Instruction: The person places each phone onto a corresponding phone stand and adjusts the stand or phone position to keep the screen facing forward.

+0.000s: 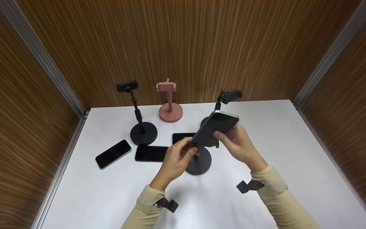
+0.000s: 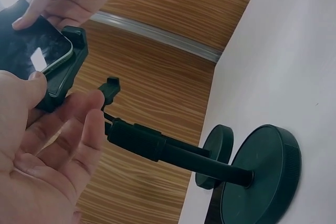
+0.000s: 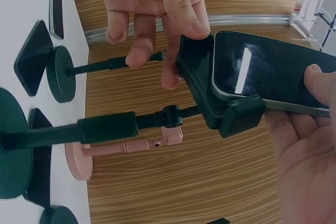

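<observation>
My right hand [image 1: 240, 144] holds a smartphone [image 1: 213, 128], its thumb lying on the screen and its fingers behind. The phone is tilted, and its lower end sits at the black clamp [image 3: 242, 115] of a phone stand, between the clamp's raised lips in the right wrist view. My left hand [image 1: 174, 160] pinches the clamp at its edge, thumb in front and other fingers behind. Below, the stand's round base [image 1: 200, 163] rests on the white table [image 1: 233, 206]; its pole [image 2: 181, 156] rises toward the clamp in the left wrist view.
A second black stand [image 1: 143, 133] stands at left, a pink stand [image 1: 170, 113] at the back, and another black stand [image 1: 232, 96] behind the held phone. Dark phones lie at far left [image 1: 113, 154], left of centre [image 1: 150, 153] and behind the left hand [image 1: 179, 136]. Wood-grain walls enclose the table.
</observation>
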The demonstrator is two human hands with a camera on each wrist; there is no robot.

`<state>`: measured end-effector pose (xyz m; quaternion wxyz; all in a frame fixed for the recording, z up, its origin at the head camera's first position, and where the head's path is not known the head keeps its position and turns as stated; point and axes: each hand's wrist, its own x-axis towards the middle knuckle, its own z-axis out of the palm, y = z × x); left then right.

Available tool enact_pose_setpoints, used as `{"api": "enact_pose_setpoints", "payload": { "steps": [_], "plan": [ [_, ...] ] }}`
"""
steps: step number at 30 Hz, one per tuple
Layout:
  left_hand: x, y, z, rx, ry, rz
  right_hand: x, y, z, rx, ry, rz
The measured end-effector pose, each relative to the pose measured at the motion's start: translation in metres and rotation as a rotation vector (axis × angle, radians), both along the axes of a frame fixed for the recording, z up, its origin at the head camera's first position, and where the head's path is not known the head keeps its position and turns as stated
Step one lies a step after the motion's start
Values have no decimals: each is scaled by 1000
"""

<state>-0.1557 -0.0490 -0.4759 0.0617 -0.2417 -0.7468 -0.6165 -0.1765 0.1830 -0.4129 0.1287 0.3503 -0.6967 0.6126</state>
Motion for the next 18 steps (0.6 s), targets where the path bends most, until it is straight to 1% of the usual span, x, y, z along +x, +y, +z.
{"api": "enact_pose_setpoints", "payload": {
  "steps": [3,6,10,18],
  "plan": [
    [-2,-2,4,-18,16,8,-2,-1,2,21,29,6],
    [-1,-2,1,-25,18,15,-3,0,1,62,46,-7],
    [-2,-1,2,-28,16,19,-3,2,1,109,72,-35],
    [-2,1,3,-32,24,26,-6,5,3,116,90,-17]
  ]
}}
